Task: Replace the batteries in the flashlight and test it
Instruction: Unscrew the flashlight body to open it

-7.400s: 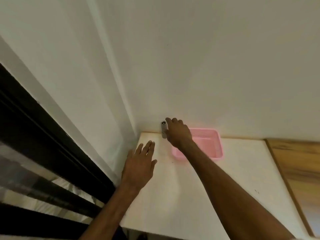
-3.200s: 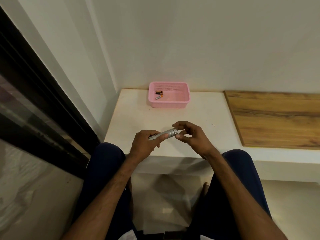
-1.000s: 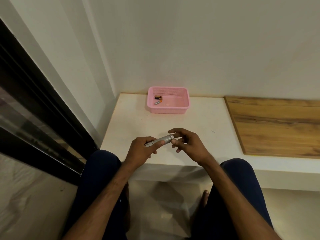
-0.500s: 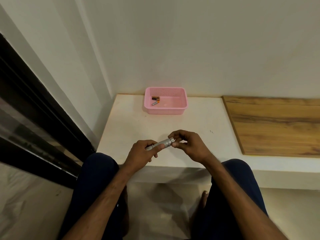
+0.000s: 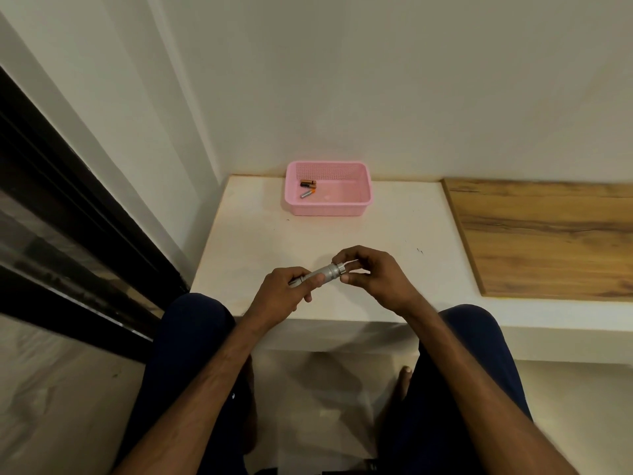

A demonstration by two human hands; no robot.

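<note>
Two hands are clamped on the flashlight (image 5: 323,273) above the worktop (image 5: 394,231), left hand (image 5: 281,296) on the body, right hand (image 5: 373,275) re-closed on the head, so unscrewing is judged underway, batteries (image 5: 307,188) untouched in the basket (image 5: 363,173).

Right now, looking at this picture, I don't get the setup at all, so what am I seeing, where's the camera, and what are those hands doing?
There is no machine here. The camera sits on a person's head, looking down at their own bare hands and knees. The left hand grips the body of a small silver flashlight, and the right hand pinches its wider end. They hold it above a white ledge. At the back, against the wall, stands a pink basket holding two batteries. A wooden panel lies to the right.
</note>
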